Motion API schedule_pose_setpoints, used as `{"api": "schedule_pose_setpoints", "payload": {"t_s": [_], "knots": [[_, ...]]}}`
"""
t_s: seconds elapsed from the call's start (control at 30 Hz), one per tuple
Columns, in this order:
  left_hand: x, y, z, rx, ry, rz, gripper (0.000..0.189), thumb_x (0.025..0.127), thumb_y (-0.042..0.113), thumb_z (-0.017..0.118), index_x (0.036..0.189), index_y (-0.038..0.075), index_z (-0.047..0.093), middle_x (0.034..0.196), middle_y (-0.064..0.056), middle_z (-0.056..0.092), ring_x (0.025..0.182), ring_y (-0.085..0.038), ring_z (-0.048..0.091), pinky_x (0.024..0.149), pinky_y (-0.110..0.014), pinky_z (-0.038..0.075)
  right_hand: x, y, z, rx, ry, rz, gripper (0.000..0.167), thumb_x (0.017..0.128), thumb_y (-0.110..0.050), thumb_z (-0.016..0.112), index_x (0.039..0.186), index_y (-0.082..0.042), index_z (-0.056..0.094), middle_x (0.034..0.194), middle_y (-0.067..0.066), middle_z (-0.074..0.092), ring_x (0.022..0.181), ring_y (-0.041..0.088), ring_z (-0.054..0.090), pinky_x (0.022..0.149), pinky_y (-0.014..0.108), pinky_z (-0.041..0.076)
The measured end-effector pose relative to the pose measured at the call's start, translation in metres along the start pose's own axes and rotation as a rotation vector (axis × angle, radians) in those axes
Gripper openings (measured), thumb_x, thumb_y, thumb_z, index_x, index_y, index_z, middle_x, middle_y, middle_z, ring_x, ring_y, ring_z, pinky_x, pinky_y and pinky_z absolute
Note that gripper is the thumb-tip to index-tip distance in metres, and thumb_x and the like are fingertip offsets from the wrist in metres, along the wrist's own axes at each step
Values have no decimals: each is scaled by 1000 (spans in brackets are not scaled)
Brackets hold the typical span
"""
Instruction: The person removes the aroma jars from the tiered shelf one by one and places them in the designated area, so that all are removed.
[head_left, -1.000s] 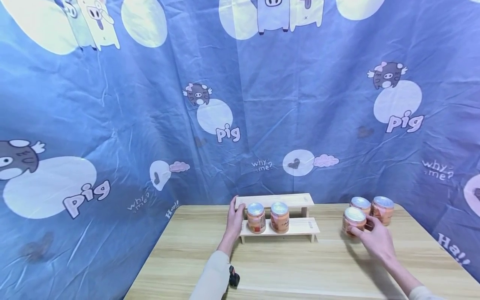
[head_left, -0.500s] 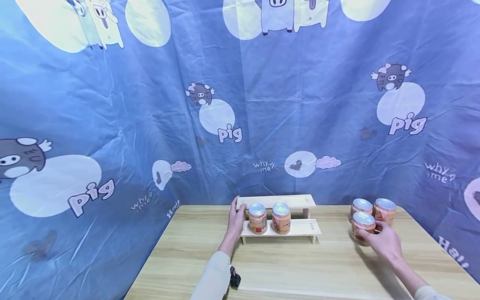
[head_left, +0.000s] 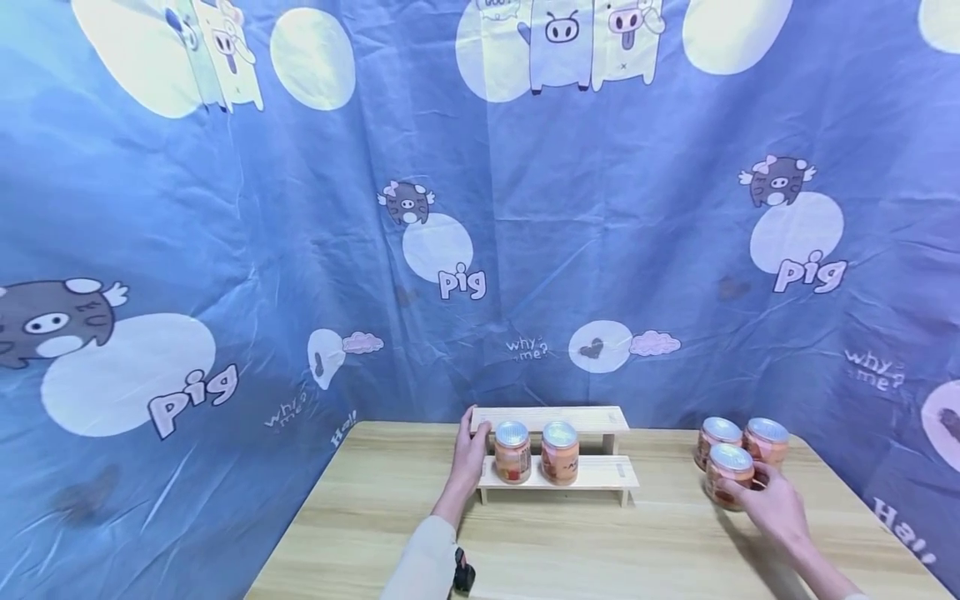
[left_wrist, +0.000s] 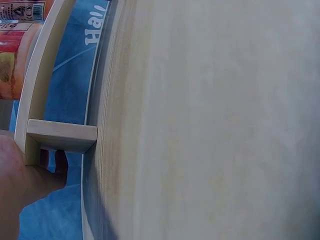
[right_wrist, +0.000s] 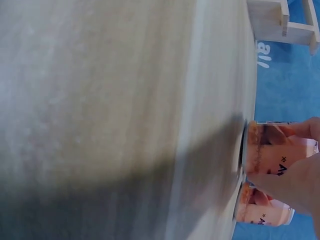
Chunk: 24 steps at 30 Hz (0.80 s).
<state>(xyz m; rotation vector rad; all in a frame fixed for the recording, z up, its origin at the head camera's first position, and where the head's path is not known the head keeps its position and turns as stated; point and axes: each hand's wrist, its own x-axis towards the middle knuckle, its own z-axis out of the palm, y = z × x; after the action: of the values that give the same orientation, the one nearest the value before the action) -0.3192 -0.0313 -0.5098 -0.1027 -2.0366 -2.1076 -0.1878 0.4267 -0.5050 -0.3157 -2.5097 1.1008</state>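
A two-tier wooden display rack (head_left: 557, 482) stands at the back middle of the table, with two orange-labelled cans, a left can (head_left: 513, 457) and a right can (head_left: 560, 458), upright on its lower step. My left hand (head_left: 469, 454) grips the rack's left end; in the left wrist view its fingers curl around the wooden end piece (left_wrist: 62, 131). Far to the right, my right hand (head_left: 772, 504) holds another such can (head_left: 726, 483) between thumb and fingers, upright. Whether its base touches the table cannot be told. Two more cans, a left one (head_left: 712, 442) and a right one (head_left: 767, 443), stand just behind it.
The wood-grain table (head_left: 570, 546) ends at a blue curtain (head_left: 540, 242) printed with pigs, behind and on both sides. A dark strapped device (head_left: 463, 575) sits at my left wrist.
My right hand has moved a little to the right and nearer with its can, to in front of the two other cans. My left hand stays on the rack. The head view has tilted slightly upward.
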Motion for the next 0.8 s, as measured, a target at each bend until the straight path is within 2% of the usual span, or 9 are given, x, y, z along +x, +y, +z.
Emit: {"api": "schedule_pose_setpoints", "payload": {"t_s": [0.17,0.3,0.33,0.43,0.53,0.6,0.67,0.73,0.8], "knots": [[4,-10,0,11,-2,-4,65,102,27,60,159,9,32,141,-21,51,105,-38,53,92,-47,46,-2,0,-6,27,-72,44,79,98,-30,68,143,23,32,138,44,42,123,58,45,94,59,42],[5,-13,-2,13,-4,-1,67,101,30,60,159,9,32,123,-17,57,97,-38,53,81,-41,46,-1,-6,-11,17,-75,5,70,99,-24,65,142,22,35,135,44,45,122,59,46,92,58,44],[5,-14,-3,9,-7,0,67,101,30,60,159,9,32,123,-16,57,98,-38,53,82,-41,46,-1,-9,-13,7,-69,-11,68,98,-22,65,141,22,37,134,44,47,121,59,47,90,56,45],[5,-14,-4,7,-14,7,68,101,31,61,159,9,32,133,-19,56,111,-38,54,97,-47,45,1,-20,-20,-10,-53,-59,61,97,-16,62,140,22,39,131,44,49,117,60,50,88,57,45],[5,-13,-5,10,-14,20,68,101,32,60,158,8,32,147,-20,49,129,-34,48,111,-51,34,0,-37,-25,-44,-43,-97,59,98,-15,60,140,21,40,132,44,48,115,62,49,88,63,43],[4,-12,-6,11,-16,29,68,102,31,60,158,6,32,151,-21,46,133,-34,45,114,-52,31,-3,-51,-26,-62,-33,-126,57,98,-15,59,140,19,42,132,45,47,114,63,48,87,67,42],[3,-12,-6,8,-17,28,68,102,31,60,159,6,31,148,-21,48,131,-36,47,112,-53,33,-7,-65,-25,-67,-20,-162,54,97,-15,59,138,16,46,130,46,48,113,64,49,85,66,43],[2,-11,-5,11,-17,26,68,101,30,60,159,7,32,146,-21,50,128,-36,49,110,-53,35,-12,-79,-22,-53,1,-195,49,96,-15,61,136,13,51,128,43,53,112,61,52,84,58,46],[2,-10,-5,16,-18,24,68,101,30,60,158,7,32,145,-21,50,127,-36,49,110,-53,36,-18,-92,-18,-18,13,-218,46,95,-13,63,133,10,55,124,40,58,112,56,56,85,41,48]]}}
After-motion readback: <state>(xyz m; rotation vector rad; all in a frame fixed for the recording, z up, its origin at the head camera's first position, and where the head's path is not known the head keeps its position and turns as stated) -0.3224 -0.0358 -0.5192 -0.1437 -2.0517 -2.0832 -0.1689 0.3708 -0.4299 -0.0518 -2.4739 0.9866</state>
